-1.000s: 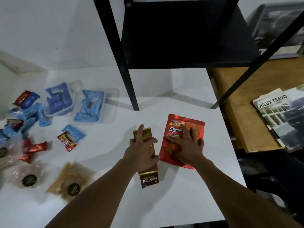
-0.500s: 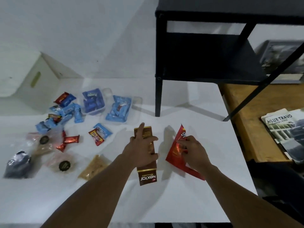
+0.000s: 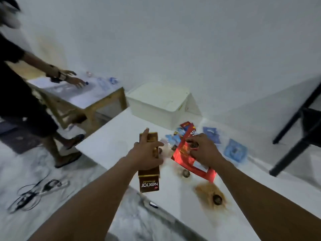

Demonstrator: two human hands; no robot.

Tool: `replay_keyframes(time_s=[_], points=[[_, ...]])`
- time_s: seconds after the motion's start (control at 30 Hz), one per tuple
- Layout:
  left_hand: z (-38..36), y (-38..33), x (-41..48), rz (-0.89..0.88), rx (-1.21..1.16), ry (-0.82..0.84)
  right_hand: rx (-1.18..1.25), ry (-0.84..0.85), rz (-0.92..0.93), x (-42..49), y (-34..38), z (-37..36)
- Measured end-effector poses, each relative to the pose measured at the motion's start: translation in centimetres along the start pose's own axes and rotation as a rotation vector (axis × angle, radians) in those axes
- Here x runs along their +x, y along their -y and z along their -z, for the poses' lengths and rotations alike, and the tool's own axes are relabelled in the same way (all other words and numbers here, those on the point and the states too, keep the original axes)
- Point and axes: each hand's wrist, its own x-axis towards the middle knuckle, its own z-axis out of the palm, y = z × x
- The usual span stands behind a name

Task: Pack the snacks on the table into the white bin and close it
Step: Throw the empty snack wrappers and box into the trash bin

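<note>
Left hand (image 3: 145, 153) clamps one brown box (image 3: 149, 184) reading "nextar", lifted over the table (image 3: 107, 145). Right hand (image 3: 203, 151) pinches one red pouch (image 3: 186, 160), its lettering half hidden. One white bin (image 3: 156, 105), lid on, sits beyond.

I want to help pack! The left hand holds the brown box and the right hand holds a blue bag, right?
Not quite: the head view shows the right hand holding a red bag, not a blue one. The left hand does hold the brown box.

Both arms reach forward, left grip (image 3: 147, 156) and right grip (image 3: 203, 151) each clasped, fingers curled.
</note>
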Motion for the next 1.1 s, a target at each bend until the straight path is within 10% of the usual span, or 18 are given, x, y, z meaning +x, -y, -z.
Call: replay_keyframes(time_s=[0.5, 0.87, 1.1], points=[[0.3, 34.1, -19.1, 0.849, -0.34, 0.005, -0.033, 0.775, 0.438, 6.4, 26.3, -33.3], [-17.5, 46.8, -26.0, 1.227, -0.692, 0.093, -0.177, 1.266, 0.47, 1.9, 22.8, -59.9], [-32.8, 60.0, -23.2, 1.233, -0.729, 0.063, -0.215, 1.274, 0.423, 1.0, 15.1, -79.0]])
